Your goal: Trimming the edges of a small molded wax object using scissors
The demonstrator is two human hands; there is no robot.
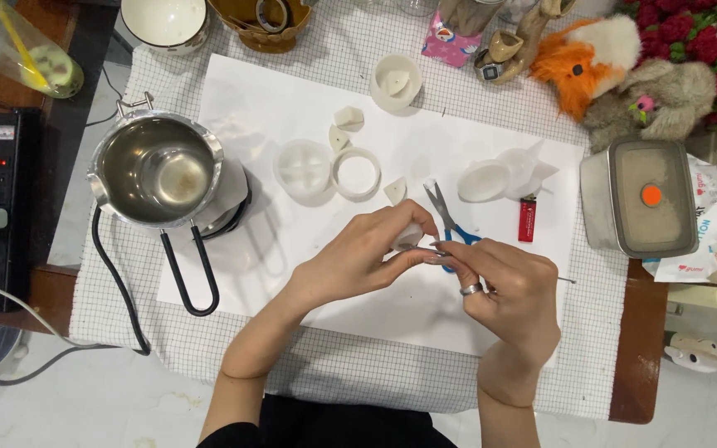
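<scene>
My left hand (367, 253) holds a small white wax-like piece (408, 236) over the middle of a white sheet (242, 108). Close against it, my right hand (512, 290), with a ring on one finger, pinches a thin metal needle-like tool (568, 280) whose tip pokes out to the right. The fingertips of both hands meet at the piece. Blue-handled scissors (446, 220) lie just beyond my hands, partly hidden by them. A red lighter (527, 219) lies to the right of the scissors.
A steel melting pot (158, 170) with a black handle stands at the left. White round moulds (304, 169), a ring (356, 173) and wax bits lie on the sheet. A lidded steel box (639, 197) sits at the right, plush toys (624, 66) behind it, a power strip (0, 166) far left.
</scene>
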